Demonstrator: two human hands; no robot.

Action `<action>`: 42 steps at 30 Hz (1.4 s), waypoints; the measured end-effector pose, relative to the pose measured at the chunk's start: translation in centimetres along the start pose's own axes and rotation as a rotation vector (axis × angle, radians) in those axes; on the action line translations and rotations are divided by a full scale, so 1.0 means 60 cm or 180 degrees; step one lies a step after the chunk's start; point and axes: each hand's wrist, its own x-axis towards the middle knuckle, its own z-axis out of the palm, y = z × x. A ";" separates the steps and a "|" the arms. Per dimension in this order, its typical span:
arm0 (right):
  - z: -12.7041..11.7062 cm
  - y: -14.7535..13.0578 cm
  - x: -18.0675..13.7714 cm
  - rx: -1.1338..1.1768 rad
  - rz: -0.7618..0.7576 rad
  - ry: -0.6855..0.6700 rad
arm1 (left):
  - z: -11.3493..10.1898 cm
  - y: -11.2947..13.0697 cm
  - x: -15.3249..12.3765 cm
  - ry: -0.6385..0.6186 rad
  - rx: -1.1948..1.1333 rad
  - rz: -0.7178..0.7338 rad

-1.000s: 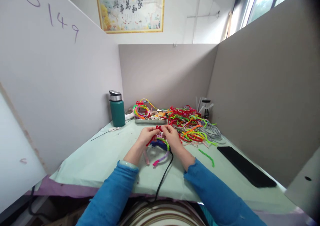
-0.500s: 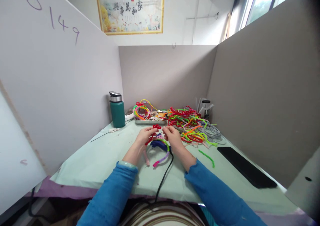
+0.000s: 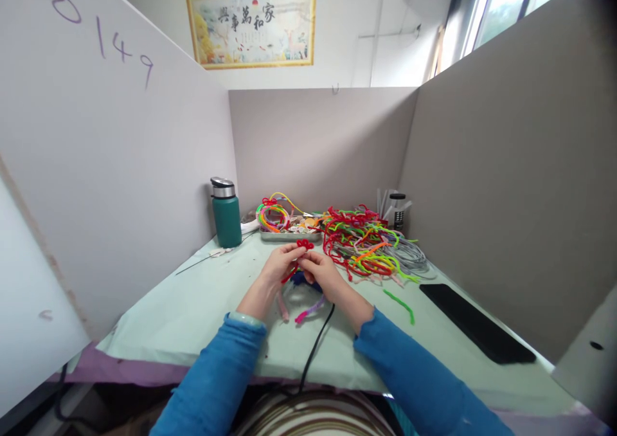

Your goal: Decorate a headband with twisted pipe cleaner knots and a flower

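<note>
A red flower shape of bent pipe cleaner [image 3: 304, 244] stands up from the fingertips of my left hand [image 3: 277, 265], which is closed on it. My right hand [image 3: 325, 274] is pinched just below the petals, against the left fingers, at the flower's base; the exact grip is hidden. A red length of pipe cleaner slants down under the hands. Beneath them lie a dark blue object [image 3: 303, 278], partly covered, a purple and pink pipe-cleaner end [image 3: 310, 310] and a pale pink one [image 3: 283, 307].
Behind the hands, a metal tray [image 3: 289, 236] holds small pieces, with a multicoloured pipe-cleaner ring [image 3: 272, 218] at its left. Loose pipe cleaners [image 3: 366, 243] heap on the right. A green bottle [image 3: 226, 220], a black slab [image 3: 475, 323] and a black cable [image 3: 317, 343] are around.
My right hand has moved left and slightly down, from beside the red flower to its base, meeting my left hand. The left hand has barely moved.
</note>
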 end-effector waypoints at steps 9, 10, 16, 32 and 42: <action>-0.026 0.004 0.012 -0.0969 -0.0491 0.0662 | -0.003 0.005 0.000 0.0145 -0.0046 0.0219; -0.029 0.002 0.012 -0.1158 -0.0552 0.0680 | -0.004 0.005 0.000 0.0183 0.0046 0.0231; -0.035 -0.010 0.002 -0.1542 -0.0731 0.0467 | -0.008 0.006 0.000 0.0472 0.0366 0.0268; -0.039 0.003 0.013 -0.1138 -0.0719 0.0656 | -0.010 0.000 -0.002 0.0123 0.0859 -0.0003; -0.043 -0.001 0.014 -0.1133 -0.0591 0.0816 | -0.012 0.003 -0.002 0.0187 0.0489 -0.0106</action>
